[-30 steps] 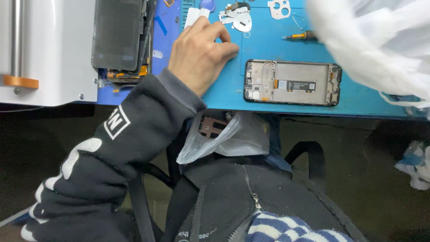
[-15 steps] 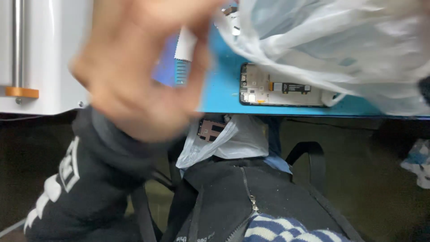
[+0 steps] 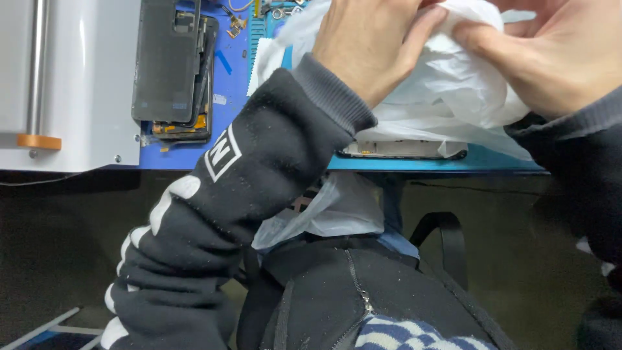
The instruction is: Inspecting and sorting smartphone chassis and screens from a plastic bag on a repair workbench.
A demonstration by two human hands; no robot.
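Moved: left hand (image 3: 369,45) now up at 12 o'clock on white plastic bag (image 3: 447,97)
Grip: both hands pinch the bag; right hand (image 3: 551,55) at 1 o'clock
Beneath: opened phone (image 3: 402,150) on blue mat (image 3: 233,84)

A white, crinkled plastic bag (image 3: 453,97) sits at one o'clock over a bright blue work mat (image 3: 414,163). At ten o'clock a dark grey phone back (image 3: 165,61) shows orange and gold bits along its lower edge, beside a pale grey machine (image 3: 78,84) with an orange tab. The black sleeve (image 3: 220,214) at seven o'clock carries white markings and pale specks.
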